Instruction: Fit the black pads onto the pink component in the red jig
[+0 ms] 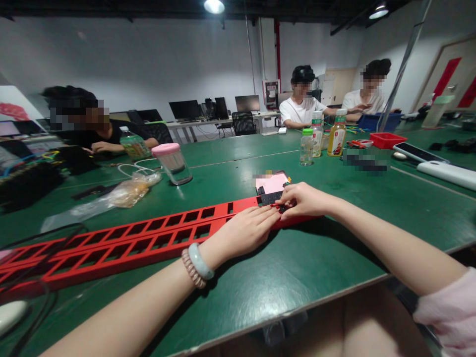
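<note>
A long red slotted frame (pixel 148 224) with rows of square openings lies across the table from the left. My left hand (pixel 241 229) rests flat on its right end, fingers stretched out and together, the tips close to my right hand. My right hand (pixel 303 201) is closed in a pinch at that same end, over a black part (pixel 270 199) set on the frame. What the pinching fingers hold is hidden behind them. Just beyond the black part lies a phone-like item (pixel 274 182) with a pink face.
A pink-lidded glass jar (pixel 173 163) and a crumpled plastic bag (pixel 128 193) stand behind the frame. Several drink bottles (pixel 336 136) and a red tray (pixel 387 140) are farther right. A black cable (pixel 44 258) crosses the frame's left part. Other people sit across the green table (pixel 316 267).
</note>
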A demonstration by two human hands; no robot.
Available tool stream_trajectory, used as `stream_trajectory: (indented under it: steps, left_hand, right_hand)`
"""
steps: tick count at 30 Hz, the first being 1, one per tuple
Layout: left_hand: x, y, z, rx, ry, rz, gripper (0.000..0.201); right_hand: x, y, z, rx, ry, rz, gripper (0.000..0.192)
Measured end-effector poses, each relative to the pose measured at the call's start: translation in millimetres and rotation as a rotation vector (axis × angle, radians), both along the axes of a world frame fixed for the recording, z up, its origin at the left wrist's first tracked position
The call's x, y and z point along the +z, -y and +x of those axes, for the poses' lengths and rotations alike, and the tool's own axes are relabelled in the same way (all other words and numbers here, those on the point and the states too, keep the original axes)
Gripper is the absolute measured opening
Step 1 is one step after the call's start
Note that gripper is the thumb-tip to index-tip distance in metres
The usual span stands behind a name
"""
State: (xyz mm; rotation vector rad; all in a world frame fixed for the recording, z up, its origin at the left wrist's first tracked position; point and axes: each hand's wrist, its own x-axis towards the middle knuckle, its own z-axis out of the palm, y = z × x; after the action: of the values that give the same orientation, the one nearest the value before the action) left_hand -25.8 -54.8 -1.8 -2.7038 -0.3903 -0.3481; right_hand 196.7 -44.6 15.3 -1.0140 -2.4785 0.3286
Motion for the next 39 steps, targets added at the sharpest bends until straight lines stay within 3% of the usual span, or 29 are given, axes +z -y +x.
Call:
stream_trajectory:
  steps: [15,39]
  left_hand:
    - [-0.5,2.1,-0.3,-0.009,0.046,-0.016,0.036]
    - [0.1,4.0,-1.2,-0.010,0.056,-0.072,0.035]
  right_hand:
    - [-6.3,-4.1,2.9,0.101,-0.003,0.020,0.024]
    - [-10.8,-5.4,4.0,0.072,-0.022,-0.045,0.031]
